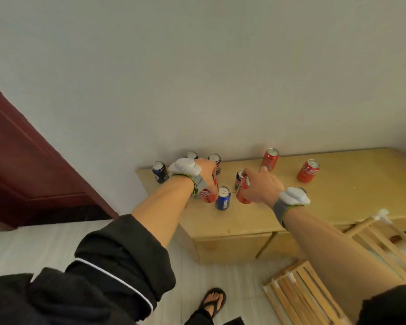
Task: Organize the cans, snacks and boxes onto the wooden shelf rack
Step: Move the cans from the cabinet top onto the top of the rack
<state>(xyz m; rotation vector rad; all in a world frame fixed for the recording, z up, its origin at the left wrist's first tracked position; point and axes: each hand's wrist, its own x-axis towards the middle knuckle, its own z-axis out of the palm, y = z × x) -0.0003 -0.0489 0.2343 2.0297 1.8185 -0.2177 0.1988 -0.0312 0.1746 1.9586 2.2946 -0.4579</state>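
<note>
Can't read most can labels, too blurry. Left hand covers most of a red can. Wooden shelf rack cut off at right and bottom edges.

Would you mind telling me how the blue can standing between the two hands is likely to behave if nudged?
The blue can stands upright, tall and narrow, so it would probably tip. Once down, its round body would likely roll across the smooth cabinet top.

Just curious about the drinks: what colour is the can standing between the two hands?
Blue, with white lettering: the can shows in the head view.
</note>
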